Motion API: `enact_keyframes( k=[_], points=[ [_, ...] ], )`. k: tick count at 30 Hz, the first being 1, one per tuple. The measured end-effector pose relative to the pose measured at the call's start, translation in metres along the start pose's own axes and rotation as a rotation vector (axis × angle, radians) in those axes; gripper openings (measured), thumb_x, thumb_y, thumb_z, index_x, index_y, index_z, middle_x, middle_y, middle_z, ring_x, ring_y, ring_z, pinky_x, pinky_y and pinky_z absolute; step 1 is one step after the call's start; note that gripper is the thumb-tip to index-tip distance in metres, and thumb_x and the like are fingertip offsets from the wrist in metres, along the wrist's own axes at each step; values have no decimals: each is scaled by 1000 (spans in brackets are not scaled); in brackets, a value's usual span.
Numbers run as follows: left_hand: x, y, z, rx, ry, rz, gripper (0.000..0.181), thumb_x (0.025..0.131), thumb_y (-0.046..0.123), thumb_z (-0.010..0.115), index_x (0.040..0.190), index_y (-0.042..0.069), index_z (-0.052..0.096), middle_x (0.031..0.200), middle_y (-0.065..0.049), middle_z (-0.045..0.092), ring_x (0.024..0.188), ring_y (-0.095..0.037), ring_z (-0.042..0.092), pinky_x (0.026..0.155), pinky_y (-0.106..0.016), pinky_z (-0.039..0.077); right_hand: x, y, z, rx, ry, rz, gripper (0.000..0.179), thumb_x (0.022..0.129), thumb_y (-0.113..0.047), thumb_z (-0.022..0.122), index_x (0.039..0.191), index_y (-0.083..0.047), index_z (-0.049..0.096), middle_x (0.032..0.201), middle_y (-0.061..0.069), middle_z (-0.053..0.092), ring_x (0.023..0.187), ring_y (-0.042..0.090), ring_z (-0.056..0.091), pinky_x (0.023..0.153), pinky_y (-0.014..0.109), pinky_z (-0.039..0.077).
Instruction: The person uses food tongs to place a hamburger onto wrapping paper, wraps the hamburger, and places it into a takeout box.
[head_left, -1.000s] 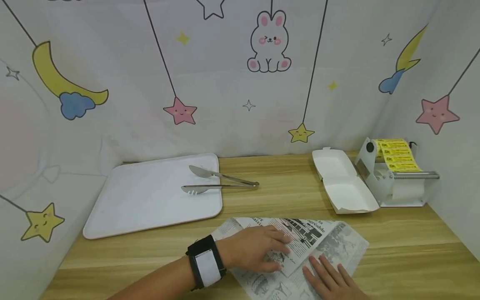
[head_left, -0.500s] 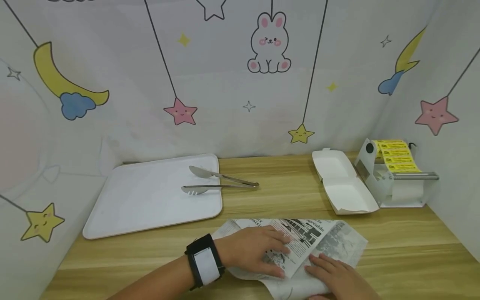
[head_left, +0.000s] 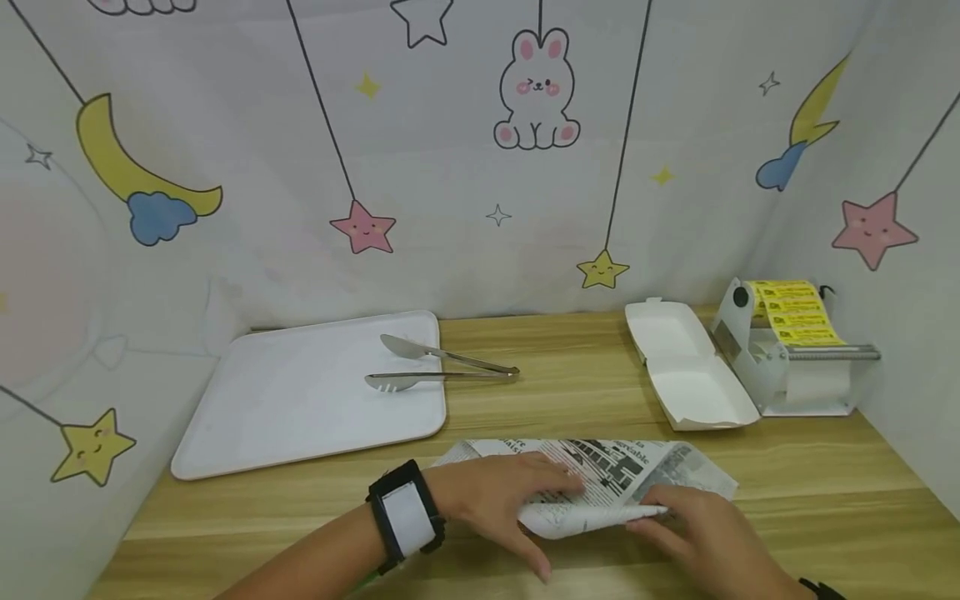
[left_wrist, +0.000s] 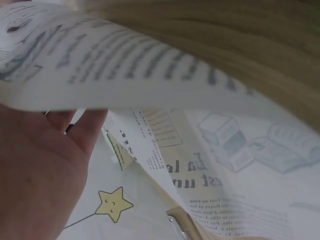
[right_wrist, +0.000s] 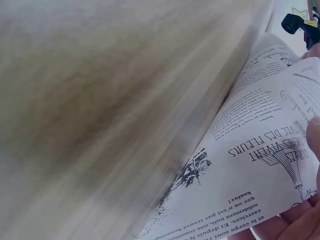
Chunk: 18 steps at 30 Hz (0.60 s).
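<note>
- As your right hand (head_left: pixel 708 533) pinches the printed paper (head_left: pixel 607 468), likely controlling its raised edge, most lies beyond that grip.
- Left of it, your unclenched left hand (head_left: pixel 506 498) rests on the sheet, seemingly steadying.

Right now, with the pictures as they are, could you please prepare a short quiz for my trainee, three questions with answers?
1. True or false: the tongs lie partly on the white tray.
2. The printed paper's raised edge is pinched by: A) the tongs; B) the right hand; C) nothing.
3. Fill in: the labels on the dispenser are mainly ____.

Key: 1. True. 2. B. 3. Yellow.
</note>
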<state>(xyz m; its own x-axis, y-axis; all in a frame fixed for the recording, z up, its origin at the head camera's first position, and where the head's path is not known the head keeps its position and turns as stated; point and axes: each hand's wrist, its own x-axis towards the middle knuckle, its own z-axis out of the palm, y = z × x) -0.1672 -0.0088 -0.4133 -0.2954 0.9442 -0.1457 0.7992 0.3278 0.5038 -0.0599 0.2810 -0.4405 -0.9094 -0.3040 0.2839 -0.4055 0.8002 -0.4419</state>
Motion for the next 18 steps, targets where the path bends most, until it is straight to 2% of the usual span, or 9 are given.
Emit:
enact_keyframes(
  k=[3, 5, 7, 9, 12, 13, 15, 18],
  points=[
    [3, 0, -1, 12, 36, 3, 69, 98, 46, 74, 158, 21, 50, 156, 3, 55, 142, -9, 49, 118, -26, 41, 4, 0, 0, 29, 23, 85, 11, 93, -32, 81, 89, -31, 71, 84, -26, 64, 78, -9, 54, 66, 24, 51],
    [6, 0, -1, 6, 73, 5, 52, 105, 38, 66, 152, 19, 57, 144, 3, 63, 132, -5, 55, 112, -22, 44, 7, 2, 0, 22, 71, 101, 12, 90, -32, 84, 93, -29, 72, 89, -23, 66, 82, -7, 56, 70, 25, 52],
    [9, -1, -2, -20, 108, 0, 41, 109, 34, 60, 147, 19, 62, 131, 6, 69, 120, -1, 59, 105, -19, 47, 10, 4, 0, -10, 144, 46, 27, 79, -35, 92, 98, -26, 74, 96, -18, 69, 89, -1, 59, 76, 25, 53],
    [11, -3, -2, -60, 124, -6, 36, 111, 32, 55, 143, 19, 64, 124, 7, 70, 116, 1, 59, 103, -18, 48, 13, 8, -1, -63, 211, -53, 49, 66, -45, 96, 105, -23, 74, 105, -11, 69, 96, 7, 59, 82, 25, 49],
    [14, -5, -2, -94, 138, -4, 33, 113, 29, 50, 139, 18, 66, 119, 8, 71, 113, 2, 60, 102, -18, 48, 20, 12, -5, -164, 248, -157, 73, 55, -55, 97, 114, -20, 73, 112, -3, 66, 102, 16, 55, 89, 30, 43],
    [14, -5, -2, -90, 142, -4, 32, 113, 28, 49, 139, 18, 66, 120, 8, 71, 115, 2, 60, 104, -18, 47, 23, 12, -7, -195, 245, -173, 76, 56, -58, 97, 116, -19, 73, 114, -2, 66, 103, 17, 54, 89, 33, 43],
    [15, -5, -2, -69, 148, -1, 31, 113, 25, 49, 138, 17, 67, 122, 6, 71, 118, 0, 61, 106, -18, 47, 29, 11, -10, -208, 203, -169, 71, 64, -52, 97, 121, -17, 73, 118, 1, 67, 108, 21, 57, 92, 38, 46],
    [16, -4, -2, -49, 161, -3, 31, 113, 23, 51, 138, 16, 67, 126, 4, 72, 122, -2, 62, 107, -18, 46, 38, 8, -12, -161, 116, -140, 57, 77, -38, 94, 125, -14, 74, 127, 4, 70, 116, 27, 63, 98, 53, 50]
  ],
)
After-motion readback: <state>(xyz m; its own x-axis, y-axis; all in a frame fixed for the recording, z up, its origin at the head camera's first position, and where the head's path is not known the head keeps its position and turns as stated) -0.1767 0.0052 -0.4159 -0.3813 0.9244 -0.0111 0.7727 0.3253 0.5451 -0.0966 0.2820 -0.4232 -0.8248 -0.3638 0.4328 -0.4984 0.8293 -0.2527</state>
